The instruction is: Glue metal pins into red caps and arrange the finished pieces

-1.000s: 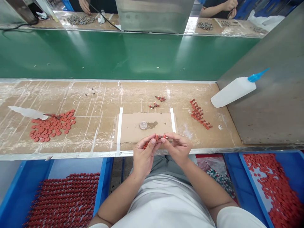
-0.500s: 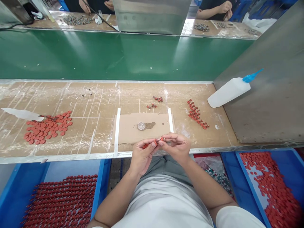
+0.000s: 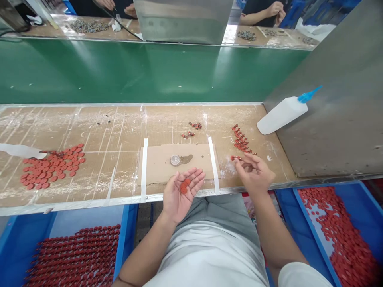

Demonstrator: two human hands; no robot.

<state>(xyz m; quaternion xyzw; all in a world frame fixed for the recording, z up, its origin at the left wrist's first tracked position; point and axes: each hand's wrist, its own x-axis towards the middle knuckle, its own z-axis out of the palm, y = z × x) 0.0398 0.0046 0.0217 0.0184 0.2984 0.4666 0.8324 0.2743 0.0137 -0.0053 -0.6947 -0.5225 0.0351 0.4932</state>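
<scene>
My left hand (image 3: 183, 195) is palm up with its fingers spread, and a few red discs (image 3: 184, 186) lie on it. Over the right part of the table, my right hand (image 3: 254, 171) pinches a small red piece with a dark stem (image 3: 235, 158). Just beyond it runs a slanting row of similar red pieces (image 3: 240, 139). A small round clear dish (image 3: 175, 160) sits on a cardboard sheet (image 3: 158, 159), beside a brown wet patch. Behind the cardboard are two small clusters of assembled pieces (image 3: 195, 125).
Red discs (image 3: 50, 167) and a white bottle (image 3: 20, 150) are at left; another white bottle (image 3: 281, 115) leans at right by a metal panel (image 3: 335, 99). Blue bins (image 3: 127, 235) of red parts flank my lap. Other people's hands (image 3: 273, 10) show beyond the green partition (image 3: 167, 71).
My hands have parted. The right one has moved right to the row with a red piece; the left has opened palm up, showing the discs. The view has shifted slightly.
</scene>
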